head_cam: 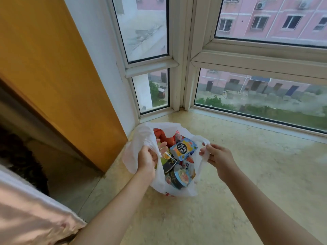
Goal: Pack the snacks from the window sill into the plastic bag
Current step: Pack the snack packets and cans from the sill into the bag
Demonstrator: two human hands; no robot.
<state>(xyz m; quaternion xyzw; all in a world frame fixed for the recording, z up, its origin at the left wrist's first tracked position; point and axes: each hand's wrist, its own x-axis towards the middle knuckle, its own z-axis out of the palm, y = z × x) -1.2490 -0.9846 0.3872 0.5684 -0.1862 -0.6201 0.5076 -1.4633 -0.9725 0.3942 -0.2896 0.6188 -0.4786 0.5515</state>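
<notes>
Where two white-framed windows (178, 55) meet at a corner, a person stands over a pale, mottled stone window sill (247, 170) and holds open a white plastic bag (134, 138) resting on it. The left hand (147, 159) grips the bag's left edge, fingers curled round the gathered film. The right hand (216, 156) pinches the right handle between thumb and fingers. Between them the mouth of the bag gapes, showing the snacks (178, 161) already packed inside: a blue and yellow pouch (184, 150) on top, round lidded tubs (180, 177) lower down, and red wrappers (166, 137) toward the back. An ochre wooden panel (58, 82) rises at the left beside a strip of white wall (99, 50). Beyond the glass stands a pink apartment block (272, 16), with greenery and a paved yard below. A pale sleeve or garment (30, 209) fills the lower left corner.
</notes>
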